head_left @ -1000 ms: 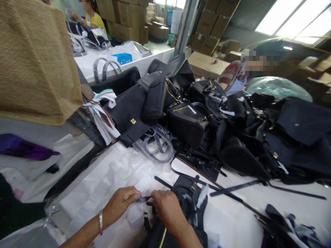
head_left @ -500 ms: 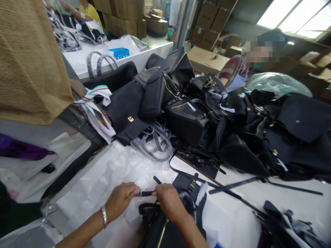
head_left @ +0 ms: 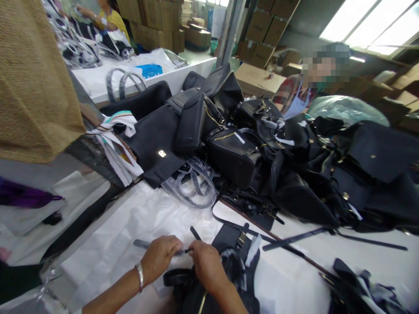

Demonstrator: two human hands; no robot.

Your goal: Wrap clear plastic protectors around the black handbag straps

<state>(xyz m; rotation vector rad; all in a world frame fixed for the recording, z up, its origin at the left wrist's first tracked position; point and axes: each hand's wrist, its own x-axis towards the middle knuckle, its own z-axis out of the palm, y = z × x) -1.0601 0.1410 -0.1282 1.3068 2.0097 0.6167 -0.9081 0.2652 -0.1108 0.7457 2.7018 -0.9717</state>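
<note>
Strap (head_left: 144, 244) now farther left, between pinching fingers (head_left: 178, 249).

A heap of handbags (head_left: 262, 157) covered the counter's (head_left: 360, 261) far side; a bag (head_left: 212, 288) lay at its near edge, loose straps (head_left: 327, 237) between them.

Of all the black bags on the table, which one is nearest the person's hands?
The bag at the bottom edge, right under the right hand; the others lie heaped farther back. Both hands pinch its thin strap.

Warehouse room — stacked cardboard boxes (head_left: 262, 30) along far wall, bright windows (head_left: 369, 22) upper right, white worktables (head_left: 183, 76).
</note>
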